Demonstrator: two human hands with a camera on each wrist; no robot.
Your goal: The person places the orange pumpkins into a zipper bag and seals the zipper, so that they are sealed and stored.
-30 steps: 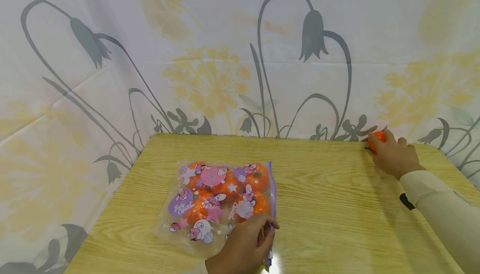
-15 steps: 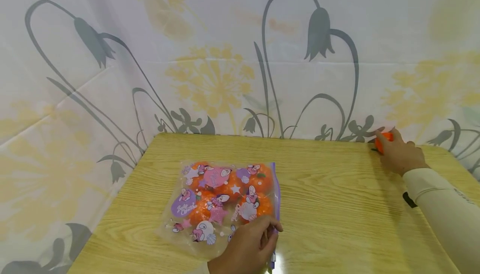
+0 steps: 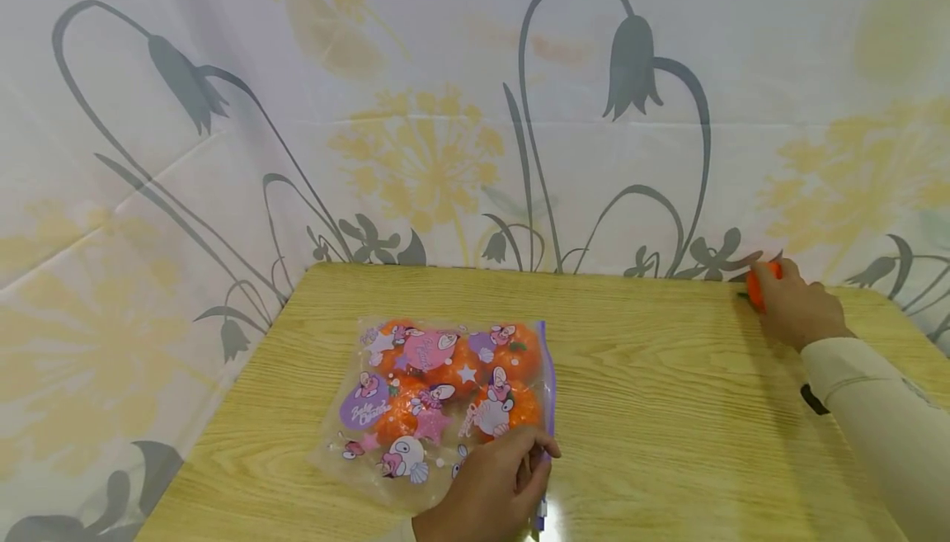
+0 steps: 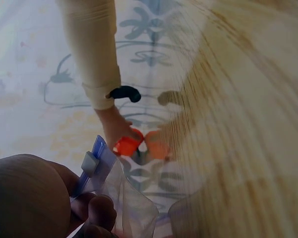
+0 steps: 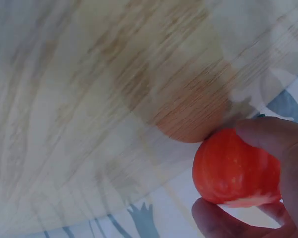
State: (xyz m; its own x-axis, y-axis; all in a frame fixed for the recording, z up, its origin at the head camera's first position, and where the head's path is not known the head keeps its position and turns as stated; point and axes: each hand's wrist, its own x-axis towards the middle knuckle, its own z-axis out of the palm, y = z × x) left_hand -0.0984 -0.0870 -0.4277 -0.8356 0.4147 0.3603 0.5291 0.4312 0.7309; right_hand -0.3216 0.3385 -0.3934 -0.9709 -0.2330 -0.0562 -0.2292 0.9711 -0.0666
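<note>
My right hand (image 3: 801, 307) grips a mandarin orange (image 3: 763, 285) at the far right edge of the table, by the patterned cloth. In the right wrist view, thumb and fingers (image 5: 221, 220) curl round its glossy orange-red skin, and a bit of green shows at its top. A see-through zip bag (image 3: 378, 480) with purple and pink cartoon prints lies flat, left of the table's middle, holding several orange fruits with green leaves. My left hand (image 3: 493, 476) pinches the near end of its purple zip edge (image 3: 550, 385). The slider (image 4: 90, 164) shows just beyond the fingers in the left wrist view.
The wood-grain table (image 3: 653, 418) is shiny and reflects the fruit and arm. A pale cloth (image 3: 445, 47) printed with flowers hangs behind and to the left, right at the table's edge.
The head view has shifted slightly. The mandarin has tilted a little with my right hand at the far edge. My left hand stays on the bag's zip edge.
</note>
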